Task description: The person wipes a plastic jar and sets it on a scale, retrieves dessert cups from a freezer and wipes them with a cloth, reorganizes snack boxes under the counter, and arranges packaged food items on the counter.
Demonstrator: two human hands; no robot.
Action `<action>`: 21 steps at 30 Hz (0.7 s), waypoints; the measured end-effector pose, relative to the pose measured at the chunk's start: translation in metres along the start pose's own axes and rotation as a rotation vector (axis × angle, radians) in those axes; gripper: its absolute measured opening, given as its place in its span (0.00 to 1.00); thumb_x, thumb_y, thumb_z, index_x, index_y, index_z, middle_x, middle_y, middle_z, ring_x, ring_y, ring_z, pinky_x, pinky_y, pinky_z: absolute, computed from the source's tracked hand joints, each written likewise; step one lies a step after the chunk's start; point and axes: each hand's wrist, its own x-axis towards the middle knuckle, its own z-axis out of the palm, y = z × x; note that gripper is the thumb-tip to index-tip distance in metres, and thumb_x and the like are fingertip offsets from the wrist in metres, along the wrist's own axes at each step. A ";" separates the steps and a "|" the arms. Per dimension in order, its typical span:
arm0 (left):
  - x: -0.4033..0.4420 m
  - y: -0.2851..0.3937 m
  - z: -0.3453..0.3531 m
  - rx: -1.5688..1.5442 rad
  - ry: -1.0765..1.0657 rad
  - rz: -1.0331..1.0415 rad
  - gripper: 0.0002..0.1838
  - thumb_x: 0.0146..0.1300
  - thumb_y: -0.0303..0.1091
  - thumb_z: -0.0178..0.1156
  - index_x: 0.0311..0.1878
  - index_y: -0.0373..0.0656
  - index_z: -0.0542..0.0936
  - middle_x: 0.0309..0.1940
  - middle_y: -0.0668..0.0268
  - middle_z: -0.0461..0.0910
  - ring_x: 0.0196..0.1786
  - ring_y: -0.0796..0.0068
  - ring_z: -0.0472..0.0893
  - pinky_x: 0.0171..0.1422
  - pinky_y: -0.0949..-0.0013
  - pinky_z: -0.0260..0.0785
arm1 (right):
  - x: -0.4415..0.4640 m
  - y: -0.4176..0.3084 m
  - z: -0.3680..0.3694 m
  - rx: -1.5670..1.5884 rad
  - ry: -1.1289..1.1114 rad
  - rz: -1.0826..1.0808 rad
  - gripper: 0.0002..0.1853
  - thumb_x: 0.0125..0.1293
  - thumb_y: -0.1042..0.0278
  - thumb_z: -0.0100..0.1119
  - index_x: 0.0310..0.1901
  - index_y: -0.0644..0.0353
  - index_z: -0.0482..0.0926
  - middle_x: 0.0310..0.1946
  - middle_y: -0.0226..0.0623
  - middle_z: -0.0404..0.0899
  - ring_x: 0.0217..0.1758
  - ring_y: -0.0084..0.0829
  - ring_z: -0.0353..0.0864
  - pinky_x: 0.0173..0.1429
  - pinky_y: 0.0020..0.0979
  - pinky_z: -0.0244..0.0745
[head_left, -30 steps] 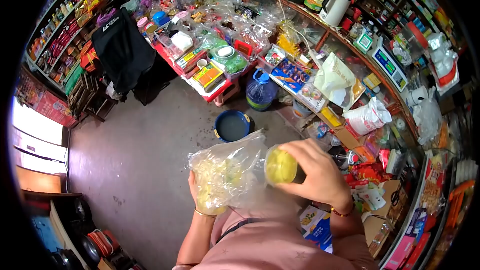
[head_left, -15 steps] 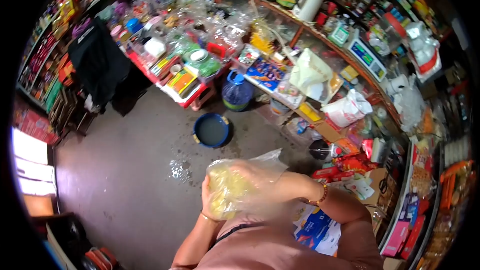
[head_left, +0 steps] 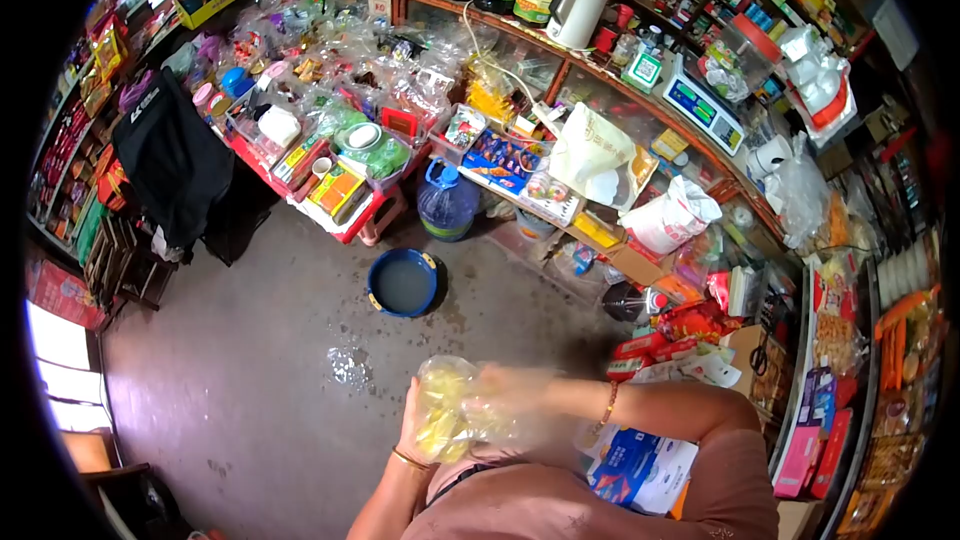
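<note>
A clear plastic bag [head_left: 446,418] with pale yellow pieces in it is held in front of my body, above the floor. My left hand [head_left: 411,428] is wrapped round the bag's left side, its fingers partly hidden behind it. My right hand [head_left: 522,392] lies at the bag's right side, badly smeared by motion. Whether its fingers grip the plastic cannot be made out. The kind of yellow contents is unclear through the shiny film.
A blue basin [head_left: 403,282] of cloudy water stands on the floor, near a wet patch [head_left: 350,366]. Behind it are a large blue water bottle [head_left: 446,202] and a red-edged table [head_left: 348,234] heaped with bagged goods. Crowded shelves line the right, with a scale [head_left: 704,112] on the counter.
The bag's loose flap, which stuck out to the upper right, no longer shows there. My right hand has shifted lower along the bag's right side. The camera view has turned slightly.
</note>
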 end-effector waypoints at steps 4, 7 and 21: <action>0.005 0.014 -0.004 0.051 0.020 -0.083 0.35 0.65 0.62 0.35 0.62 0.42 0.64 0.57 0.55 0.69 0.58 0.60 0.71 0.61 0.56 0.66 | -0.008 -0.004 -0.006 0.562 -0.145 -0.057 0.21 0.61 0.56 0.59 0.49 0.62 0.73 0.41 0.34 0.76 0.42 0.24 0.75 0.45 0.27 0.72; 0.002 0.029 0.005 0.200 0.054 -0.080 0.35 0.66 0.61 0.35 0.62 0.41 0.64 0.56 0.57 0.70 0.56 0.64 0.72 0.59 0.60 0.67 | -0.003 0.003 -0.011 0.639 -0.140 -0.049 0.16 0.62 0.65 0.56 0.50 0.62 0.73 0.43 0.32 0.76 0.44 0.24 0.76 0.46 0.26 0.74; -0.030 0.081 0.021 1.135 0.421 0.357 0.39 0.68 0.60 0.26 0.39 0.31 0.76 0.26 0.68 0.74 0.30 0.79 0.70 0.38 0.74 0.65 | 0.040 -0.030 0.005 0.719 -0.299 0.050 0.20 0.65 0.59 0.51 0.55 0.62 0.68 0.47 0.32 0.73 0.48 0.21 0.72 0.51 0.25 0.70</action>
